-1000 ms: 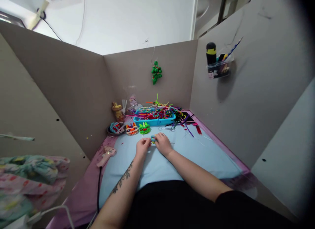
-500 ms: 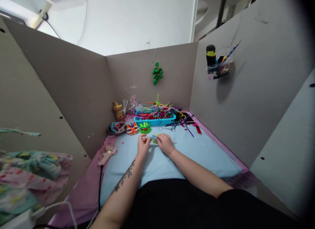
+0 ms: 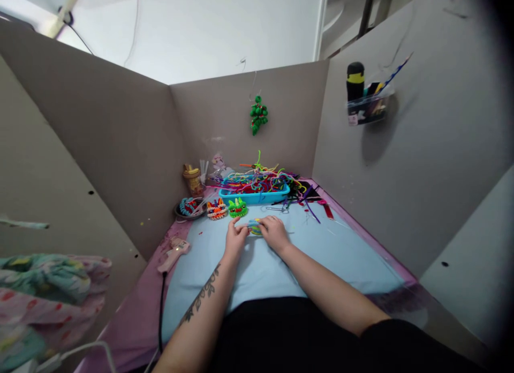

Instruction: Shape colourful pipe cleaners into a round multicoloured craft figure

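Between my two hands is a small blue-and-yellow pipe-cleaner piece point(image 3: 255, 227), held just above the light blue cloth point(image 3: 321, 266). My left hand point(image 3: 236, 235) pinches its left side with thumb and finger. On the right side, my right hand point(image 3: 273, 231) grips it with curled fingers that hide part of it. Just beyond my left hand stand a green pipe-cleaner animal head point(image 3: 237, 207) and an orange-and-white one point(image 3: 217, 209).
A blue basket point(image 3: 257, 197) heaped with coloured pipe cleaners stands at the back. Scissors point(image 3: 276, 208) lie before it. At left are a corded pink glue gun point(image 3: 175, 253) and a dark bowl point(image 3: 179, 213). Grey panels point(image 3: 225, 111) enclose the table.
The piece has turned slightly, showing more of its yellow and blue bands between my hands. Both hands keep their hold and have barely moved. The camera view has shifted a little.
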Demonstrator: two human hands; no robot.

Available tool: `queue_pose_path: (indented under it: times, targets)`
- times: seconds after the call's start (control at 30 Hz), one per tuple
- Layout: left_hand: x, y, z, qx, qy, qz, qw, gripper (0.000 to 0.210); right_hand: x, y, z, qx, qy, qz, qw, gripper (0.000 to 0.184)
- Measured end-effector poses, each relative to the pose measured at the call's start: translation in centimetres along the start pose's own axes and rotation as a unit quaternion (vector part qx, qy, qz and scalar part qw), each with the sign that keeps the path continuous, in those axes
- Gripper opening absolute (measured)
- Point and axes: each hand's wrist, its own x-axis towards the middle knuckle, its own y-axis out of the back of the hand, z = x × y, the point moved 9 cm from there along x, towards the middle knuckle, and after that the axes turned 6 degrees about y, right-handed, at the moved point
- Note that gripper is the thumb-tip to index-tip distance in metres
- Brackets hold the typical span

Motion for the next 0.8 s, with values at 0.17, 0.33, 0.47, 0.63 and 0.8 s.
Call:
queue_pose_path:
  times: [0.17,0.33,0.47,0.63,0.8]
  targets:
    - [-0.4,-0.3,0.6,-0.001,0.010,-0.005,1.000,0.061,0.1,0.4,-0.4,-0.028,0.006,0.005,1.000,0.011]
    - [-0.7,0.0,1.0,0.000,0.027,0.021,0.999,0.063,0.1,0.4,-1.0,-0.052,0.027,0.005,0.998,0.009]
    - [-0.6,0.0,0.8,-0.016,0.031,0.018,0.999,0.062,0.1,0.3,-1.1,-0.052,0.032,0.007,0.998,0.009]
    - [-0.5,0.3,1.2,-0.005,-0.009,0.022,1.000,0.050,0.0,0.2,-1.4,0.014,0.039,0.007,0.999,0.009]
    - [-0.8,0.3,1.9,0.017,-0.037,0.032,0.999,0.046,-0.1,0.2,-2.2,0.077,0.064,0.005,0.995,0.015]
